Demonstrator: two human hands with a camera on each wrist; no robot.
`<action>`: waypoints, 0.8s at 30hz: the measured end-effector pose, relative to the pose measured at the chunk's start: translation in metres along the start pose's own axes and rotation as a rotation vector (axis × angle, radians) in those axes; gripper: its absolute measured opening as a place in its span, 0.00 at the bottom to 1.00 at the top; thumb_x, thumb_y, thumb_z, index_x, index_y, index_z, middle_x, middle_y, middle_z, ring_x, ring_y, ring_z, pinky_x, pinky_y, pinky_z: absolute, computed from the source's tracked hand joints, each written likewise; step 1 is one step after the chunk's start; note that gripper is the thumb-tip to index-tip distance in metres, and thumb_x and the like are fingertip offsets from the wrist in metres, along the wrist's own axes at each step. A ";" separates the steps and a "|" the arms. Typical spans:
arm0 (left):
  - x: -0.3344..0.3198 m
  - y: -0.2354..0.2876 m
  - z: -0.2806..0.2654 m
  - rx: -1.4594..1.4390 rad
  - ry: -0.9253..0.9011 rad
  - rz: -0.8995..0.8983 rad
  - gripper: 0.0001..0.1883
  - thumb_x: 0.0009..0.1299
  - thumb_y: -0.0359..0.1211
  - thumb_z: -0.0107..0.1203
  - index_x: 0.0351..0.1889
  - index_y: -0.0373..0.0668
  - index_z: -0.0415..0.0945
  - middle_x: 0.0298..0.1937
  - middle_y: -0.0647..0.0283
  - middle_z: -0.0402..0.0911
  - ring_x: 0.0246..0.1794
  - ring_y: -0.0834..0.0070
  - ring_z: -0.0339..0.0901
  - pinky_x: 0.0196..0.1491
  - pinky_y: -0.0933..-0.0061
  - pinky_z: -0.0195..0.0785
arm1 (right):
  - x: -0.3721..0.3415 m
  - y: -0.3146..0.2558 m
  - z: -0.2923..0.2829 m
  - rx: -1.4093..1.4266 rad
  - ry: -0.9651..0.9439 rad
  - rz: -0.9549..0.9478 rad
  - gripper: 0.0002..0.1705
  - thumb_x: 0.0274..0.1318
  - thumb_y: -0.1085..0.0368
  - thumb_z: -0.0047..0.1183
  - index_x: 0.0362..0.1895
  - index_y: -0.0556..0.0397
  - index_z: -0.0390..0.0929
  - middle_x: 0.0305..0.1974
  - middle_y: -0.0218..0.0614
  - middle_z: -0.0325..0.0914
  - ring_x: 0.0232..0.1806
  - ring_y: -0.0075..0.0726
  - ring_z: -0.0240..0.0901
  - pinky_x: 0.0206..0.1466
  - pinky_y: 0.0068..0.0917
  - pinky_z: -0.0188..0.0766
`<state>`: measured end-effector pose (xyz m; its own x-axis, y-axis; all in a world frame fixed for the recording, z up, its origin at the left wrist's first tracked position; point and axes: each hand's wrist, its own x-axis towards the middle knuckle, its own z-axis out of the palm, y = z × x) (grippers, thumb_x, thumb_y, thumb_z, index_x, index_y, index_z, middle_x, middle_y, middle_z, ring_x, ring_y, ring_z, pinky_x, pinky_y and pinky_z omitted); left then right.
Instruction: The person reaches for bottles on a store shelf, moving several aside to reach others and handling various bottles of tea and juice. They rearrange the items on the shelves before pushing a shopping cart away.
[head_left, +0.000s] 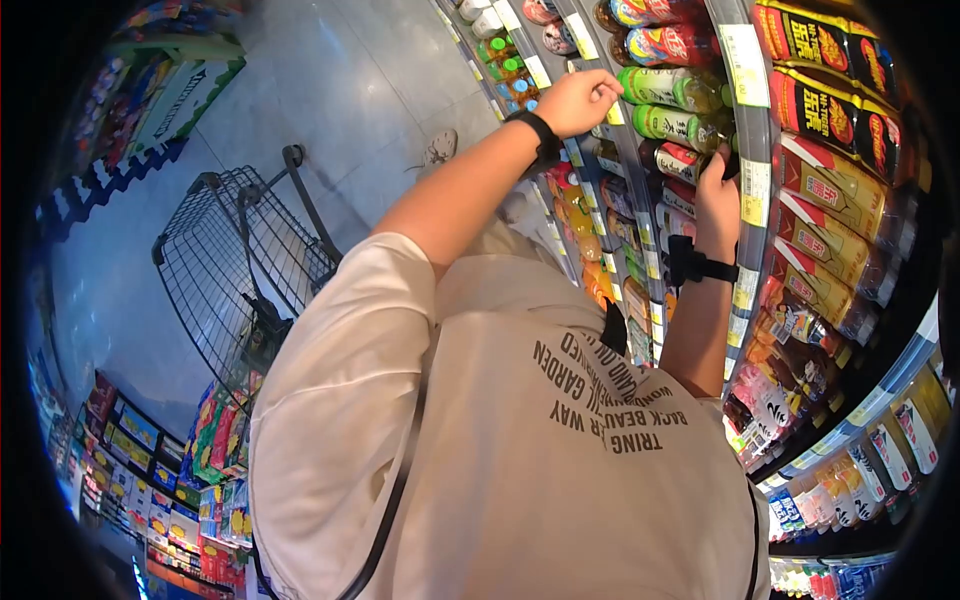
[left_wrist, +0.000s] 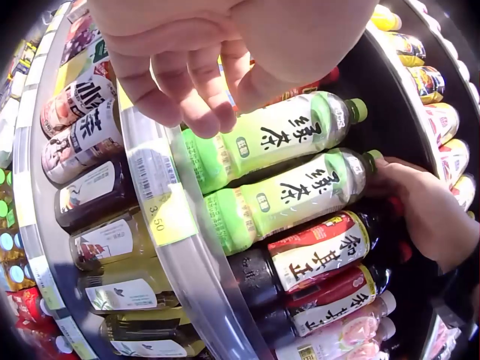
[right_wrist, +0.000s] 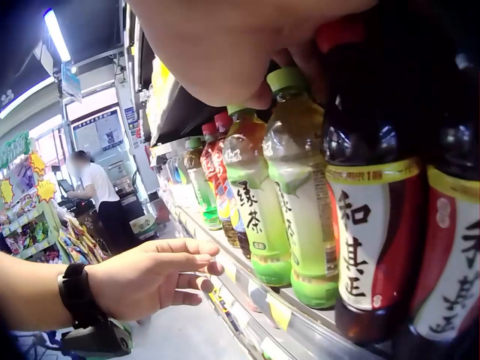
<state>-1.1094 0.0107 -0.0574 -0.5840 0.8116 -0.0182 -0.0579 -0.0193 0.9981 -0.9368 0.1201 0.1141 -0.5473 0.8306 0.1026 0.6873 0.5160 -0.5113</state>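
Note:
My right hand is at the neck of a green tea bottle with a green cap. In the right wrist view its thumb and fingers lie on either side of this bottle's cap; part of the hand is out of frame. A second green tea bottle stands beside it, and a dark herbal tea bottle with a red cap is on the other side. My left hand, fingers loosely bent and holding nothing, hovers before the shelf edge near a price label.
Bottles fill shelves above and below, with a clear plastic lip along the front. Behind my left arm stands a wire shopping cart on the grey floor. Farther off, a person in a white top stands near a counter.

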 end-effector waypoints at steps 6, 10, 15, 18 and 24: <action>0.007 -0.003 0.010 -0.072 -0.111 -0.150 0.12 0.76 0.33 0.54 0.49 0.37 0.82 0.29 0.70 0.79 0.30 0.85 0.72 0.36 0.77 0.69 | 0.005 0.002 -0.003 0.413 -0.126 0.447 0.34 0.74 0.45 0.52 0.71 0.55 0.69 0.58 0.46 0.81 0.54 0.46 0.84 0.49 0.35 0.85; 0.008 -0.004 0.017 -0.055 -0.146 -0.112 0.11 0.75 0.32 0.54 0.48 0.36 0.82 0.27 0.73 0.75 0.30 0.88 0.68 0.35 0.81 0.66 | 0.020 0.000 -0.006 -0.171 0.046 0.096 0.30 0.71 0.47 0.56 0.67 0.54 0.76 0.63 0.45 0.81 0.65 0.45 0.77 0.65 0.39 0.72; 0.014 -0.007 0.027 0.165 0.044 0.260 0.24 0.62 0.30 0.67 0.57 0.41 0.76 0.52 0.56 0.82 0.43 0.63 0.83 0.48 0.63 0.77 | 0.021 -0.018 -0.015 -0.280 0.097 0.040 0.30 0.65 0.45 0.61 0.62 0.52 0.80 0.55 0.43 0.86 0.57 0.47 0.83 0.58 0.42 0.77; 0.019 0.011 0.032 0.250 0.061 0.307 0.33 0.58 0.30 0.71 0.63 0.41 0.72 0.60 0.53 0.77 0.52 0.56 0.80 0.56 0.59 0.75 | 0.022 -0.013 -0.016 -0.314 0.101 0.075 0.29 0.64 0.46 0.63 0.61 0.51 0.81 0.54 0.43 0.86 0.57 0.47 0.83 0.57 0.41 0.77; 0.028 0.022 0.031 0.380 0.053 0.382 0.39 0.57 0.33 0.73 0.69 0.45 0.70 0.61 0.53 0.76 0.61 0.51 0.74 0.64 0.56 0.70 | 0.019 0.046 -0.002 -0.085 0.041 0.284 0.30 0.63 0.46 0.64 0.61 0.50 0.81 0.57 0.42 0.84 0.60 0.45 0.80 0.61 0.39 0.73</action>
<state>-1.1024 0.0509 -0.0340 -0.5464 0.7577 0.3570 0.4579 -0.0866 0.8848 -0.9148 0.1595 0.0938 -0.3092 0.9510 0.0010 0.8483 0.2763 -0.4517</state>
